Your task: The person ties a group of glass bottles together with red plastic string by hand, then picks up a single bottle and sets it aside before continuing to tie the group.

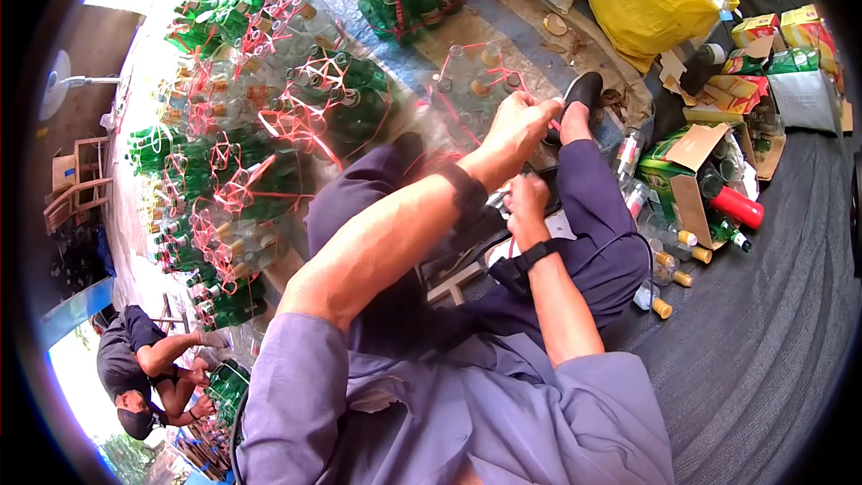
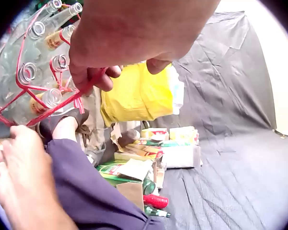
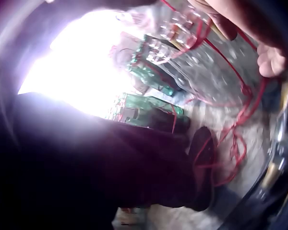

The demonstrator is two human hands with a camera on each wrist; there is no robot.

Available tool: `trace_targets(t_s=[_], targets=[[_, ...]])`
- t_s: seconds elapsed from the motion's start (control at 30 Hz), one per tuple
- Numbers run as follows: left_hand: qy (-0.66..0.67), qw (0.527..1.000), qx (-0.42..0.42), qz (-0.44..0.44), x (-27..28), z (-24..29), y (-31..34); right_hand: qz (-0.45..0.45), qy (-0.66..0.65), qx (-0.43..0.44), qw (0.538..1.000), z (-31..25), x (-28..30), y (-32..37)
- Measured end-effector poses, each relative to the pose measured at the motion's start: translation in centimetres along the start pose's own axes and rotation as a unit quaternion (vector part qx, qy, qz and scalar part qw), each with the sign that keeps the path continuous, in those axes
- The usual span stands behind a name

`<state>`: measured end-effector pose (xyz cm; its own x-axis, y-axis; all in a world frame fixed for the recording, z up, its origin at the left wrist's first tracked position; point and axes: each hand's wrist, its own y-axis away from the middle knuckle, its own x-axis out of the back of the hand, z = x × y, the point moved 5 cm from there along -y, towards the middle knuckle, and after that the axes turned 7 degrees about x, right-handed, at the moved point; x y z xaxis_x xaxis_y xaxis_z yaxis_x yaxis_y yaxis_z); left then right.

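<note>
In the head view a bundle of clear glass bottles (image 1: 462, 94) stands upright in front of the person, red plastic string (image 2: 50, 113) looped around the necks. The left hand (image 1: 519, 130) is beside this bundle and pinches the string, pulled taut from the bottle necks in the left wrist view. Just below it the right hand (image 1: 528, 202) is curled, with red string at its fingers (image 3: 271, 62). A loose tangle of string hangs under that hand in the right wrist view.
Many tied bundles of green bottles (image 1: 350, 108) crowd the left. On the right lie opened cartons (image 1: 691, 153) with loose bottles and a yellow sack (image 1: 637, 0). The person's shoe (image 1: 584, 90) is close to the bundle. Another person (image 1: 153, 359) crouches at lower left.
</note>
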<state>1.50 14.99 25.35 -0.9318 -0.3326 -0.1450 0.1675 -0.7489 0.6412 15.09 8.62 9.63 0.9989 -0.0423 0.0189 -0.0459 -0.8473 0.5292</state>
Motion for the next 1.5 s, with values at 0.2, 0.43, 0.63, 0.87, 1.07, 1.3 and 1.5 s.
trace_targets(t_s=[0.2, 0.43, 0.63, 0.87, 1.07, 1.3, 1.5], targets=[[0.021, 0.999, -0.036, 0.026, -1.7, 0.6, 1.3, 0.062, 0.043, -0.218, 0.973, 4.8, -0.1, 3.9], [0.025, 1.0, 0.003, 0.016, -1.4, 1.4, 1.6, -0.049, -0.032, -0.291, 0.955, 14.2, -0.4, 2.0], [0.034, 0.999, 0.019, 0.021, -1.3, 1.7, 1.8, -0.079, -0.096, -0.301, 0.945, 13.7, -2.4, 1.8], [0.047, 0.999, 0.008, 0.008, -1.4, 1.7, 2.2, -0.115, -0.171, -0.293, 0.933, 12.6, -3.9, 3.0], [-0.005, 1.0, -0.005, -0.006, -1.7, 1.3, 2.1, -0.204, -0.236, -0.276, 0.909, 9.4, -2.1, 3.1], [-0.005, 0.995, -0.051, -0.087, -1.9, 0.3, 1.2, -0.084, -0.225, -0.179, 0.954, 2.9, -2.9, 7.4], [-0.075, 0.974, -0.157, -0.142, -1.8, 0.3, 0.9, -0.017, -0.394, -0.293, 0.871, -3.7, -1.0, 13.6]])
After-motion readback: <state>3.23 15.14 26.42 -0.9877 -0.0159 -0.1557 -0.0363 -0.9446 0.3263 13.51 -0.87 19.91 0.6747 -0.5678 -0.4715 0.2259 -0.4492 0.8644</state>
